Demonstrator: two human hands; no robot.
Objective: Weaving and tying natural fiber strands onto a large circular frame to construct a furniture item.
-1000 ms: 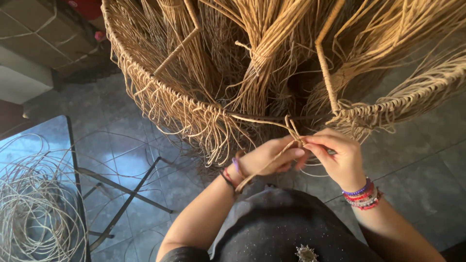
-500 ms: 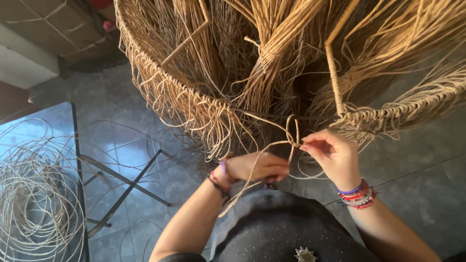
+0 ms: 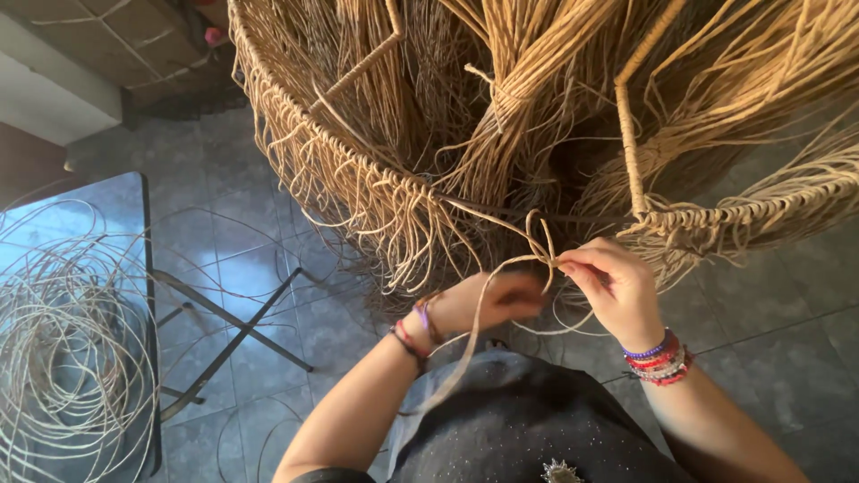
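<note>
Now both hands work a knot at the basket rim.
Her right hand [image 3: 617, 286] pinches the looped straw strand [image 3: 537, 246] just below the woven basket [image 3: 358, 179]; the left hand [image 3: 497, 300] closes on the strand's trailing end, near a tabletop [image 3: 134, 192] holding coiled cord [image 3: 63, 358].

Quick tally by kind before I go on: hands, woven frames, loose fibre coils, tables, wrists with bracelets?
Hands: 2, left hand and right hand, both pinching the knotted strand
Woven fibre frame: 1
Loose fibre coil: 1
Glass-topped folding table: 1
Wrists with bracelets: 2, left bracelets and right bracelets
Total: 7
</note>
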